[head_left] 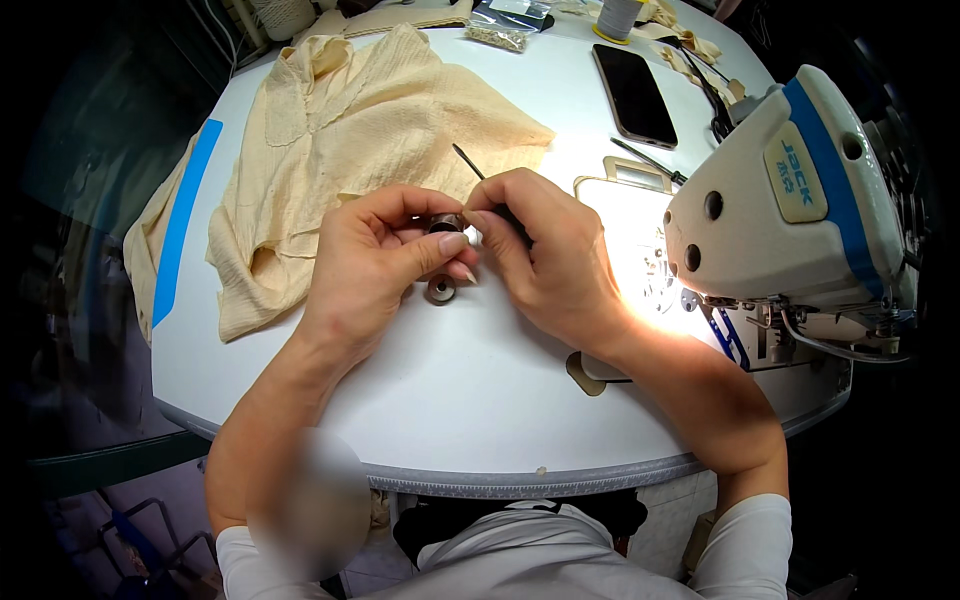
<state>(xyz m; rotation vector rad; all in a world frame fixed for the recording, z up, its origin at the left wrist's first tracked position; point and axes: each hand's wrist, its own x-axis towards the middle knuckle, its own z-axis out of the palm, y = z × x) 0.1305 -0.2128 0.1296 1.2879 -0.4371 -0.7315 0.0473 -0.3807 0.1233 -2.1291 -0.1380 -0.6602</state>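
My left hand (375, 245) is closed, with thumb and fingers pinching a small dark metal bobbin case (444, 223). Close against it on the right, my right hand (545, 240) has its thumb and forefinger pressed together at the case's edge. A slim dark tool (468, 161) runs through the right hand, its thin end pointing up and left; its exact kind is hidden by the fingers. A small white piece shows between the two hands. Just below the left fingertips, a round metal bobbin (441, 290) with a centre hole lies on the white table (430, 400).
A white and blue sewing machine (790, 200) stands at the right with its lamp lit. Cream fabric (340, 130) covers the table's left and far side. Beyond my right hand lie a black phone (634, 95) and a screwdriver (650, 160). A thread spool (618, 20) stands behind.
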